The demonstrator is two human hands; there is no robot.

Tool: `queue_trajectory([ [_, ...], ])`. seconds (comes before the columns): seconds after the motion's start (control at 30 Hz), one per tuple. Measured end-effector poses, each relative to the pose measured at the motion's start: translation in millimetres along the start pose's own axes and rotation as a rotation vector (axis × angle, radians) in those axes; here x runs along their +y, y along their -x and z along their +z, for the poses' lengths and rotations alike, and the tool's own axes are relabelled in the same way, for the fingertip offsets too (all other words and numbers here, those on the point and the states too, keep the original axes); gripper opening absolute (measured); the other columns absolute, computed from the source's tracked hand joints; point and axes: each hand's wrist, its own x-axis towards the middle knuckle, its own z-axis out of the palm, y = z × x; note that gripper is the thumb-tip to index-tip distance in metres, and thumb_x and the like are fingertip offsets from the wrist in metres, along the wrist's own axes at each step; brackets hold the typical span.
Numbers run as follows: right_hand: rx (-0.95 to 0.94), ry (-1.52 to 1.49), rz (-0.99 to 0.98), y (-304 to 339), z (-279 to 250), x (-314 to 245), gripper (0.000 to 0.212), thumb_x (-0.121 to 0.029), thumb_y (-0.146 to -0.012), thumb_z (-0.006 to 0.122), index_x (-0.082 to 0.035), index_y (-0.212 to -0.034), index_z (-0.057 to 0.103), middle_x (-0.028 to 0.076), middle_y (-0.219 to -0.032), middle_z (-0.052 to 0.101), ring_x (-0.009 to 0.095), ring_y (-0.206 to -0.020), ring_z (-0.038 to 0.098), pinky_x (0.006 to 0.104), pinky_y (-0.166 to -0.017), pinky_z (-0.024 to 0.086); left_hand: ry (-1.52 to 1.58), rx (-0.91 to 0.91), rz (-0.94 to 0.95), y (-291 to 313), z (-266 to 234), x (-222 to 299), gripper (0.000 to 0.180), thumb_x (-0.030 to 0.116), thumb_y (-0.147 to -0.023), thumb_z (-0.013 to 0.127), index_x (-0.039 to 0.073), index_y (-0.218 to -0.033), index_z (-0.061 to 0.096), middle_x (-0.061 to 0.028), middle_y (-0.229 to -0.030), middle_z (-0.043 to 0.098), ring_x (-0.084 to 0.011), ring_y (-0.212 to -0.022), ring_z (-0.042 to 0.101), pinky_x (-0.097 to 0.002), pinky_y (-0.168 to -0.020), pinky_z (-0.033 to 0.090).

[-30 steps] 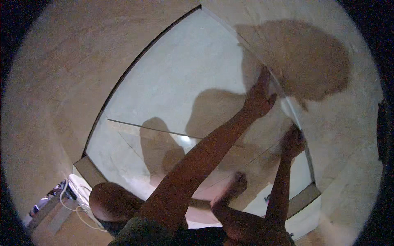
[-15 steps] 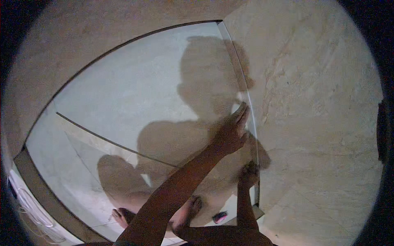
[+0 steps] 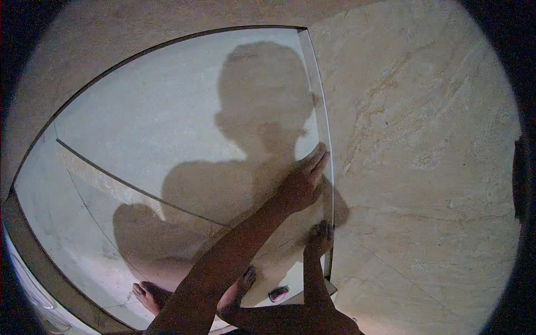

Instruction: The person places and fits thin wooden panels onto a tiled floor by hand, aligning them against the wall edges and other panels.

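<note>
A narrow upright strip (image 3: pixel 307 47) with a bright edge runs along the right side of a pale, dark-bordered floor area (image 3: pixel 156 95). My left hand (image 3: pixel 304 178) reaches across to this strip about halfway along, its fingers stretched out and lying together against its inner side. Nearer to me, my right hand (image 3: pixel 320 237) is at the same strip, its fingers curled at the edge. Deep shadow hides what, if anything, they hold. My own shadow falls over both hands and much of the pale area.
A thin dark bar (image 3: pixel 134 184) crosses the pale area at an angle. One small black and pink object (image 3: pixel 278 293) lies close to my bare foot (image 3: pixel 243 282). Beyond the strip spreads a beige veined surface (image 3: pixel 419 167). White cables (image 3: pixel 36 287) lie past the brown border (image 3: pixel 53 268) at lower left.
The view has swung, so the strip's near part, the bar and my feet appear farther left. Both hands stay at the strip, and my head's shadow has shifted left off most of its edge.
</note>
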Motion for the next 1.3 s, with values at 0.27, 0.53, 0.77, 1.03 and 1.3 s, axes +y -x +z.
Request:
queue_trajectory([
  [0.27,-0.004,-0.542,0.415,-1,-3,6,0.023,-0.023,-0.097,0.061,-0.001,-0.102,0.064,0.007,-0.087,0.066,0.014,-0.071,0.060,0.0265,-0.055,0.048,-0.040,-0.028,0.016,1,-2,-2,0.072,0.011,-0.080,0.065,-0.007,-0.144,0.035,-0.0270,-0.153,0.029,-0.0401,-0.142,0.031,-0.0460,-0.116,0.029],
  [0.53,0.001,-0.534,0.400,-1,-2,2,0.024,-0.024,-0.095,0.064,0.000,-0.101,0.064,0.007,-0.087,0.066,0.015,-0.073,0.060,0.0267,-0.058,0.049,-0.020,-0.016,0.034,2,-3,-3,0.074,0.011,-0.080,0.066,-0.006,-0.145,0.034,-0.0264,-0.154,0.028,-0.0405,-0.142,0.030,-0.0463,-0.116,0.029],
  [0.77,0.046,-0.577,0.410,2,5,-14,0.012,-0.017,-0.095,0.064,-0.005,-0.098,0.062,0.000,-0.074,0.057,0.008,-0.062,0.052,0.0216,-0.050,0.041,-0.024,-0.028,0.014,7,-6,-4,0.076,0.010,-0.080,0.067,-0.003,-0.147,0.033,-0.0251,-0.154,0.028,-0.0388,-0.143,0.029,-0.0453,-0.118,0.027],
  [1.03,0.036,-0.281,0.377,2,8,-9,0.013,-0.018,-0.097,0.060,-0.005,-0.098,0.062,0.000,-0.074,0.056,0.010,-0.063,0.052,0.0240,-0.055,0.043,-0.050,-0.093,0.018,3,-4,-4,0.073,0.009,-0.082,0.064,-0.006,-0.146,0.033,-0.0245,-0.156,0.023,-0.0387,-0.145,0.024,-0.0444,-0.118,0.026],
  [1.3,0.025,0.007,0.262,-3,-6,47,0.029,-0.020,-0.091,0.067,0.003,-0.110,0.066,0.012,-0.101,0.070,0.022,-0.083,0.066,0.0336,-0.074,0.056,-0.141,-0.162,-0.009,4,8,4,0.059,0.013,-0.092,0.052,-0.007,-0.144,0.033,-0.0252,-0.155,0.025,-0.0393,-0.144,0.026,-0.0445,-0.117,0.028],
])
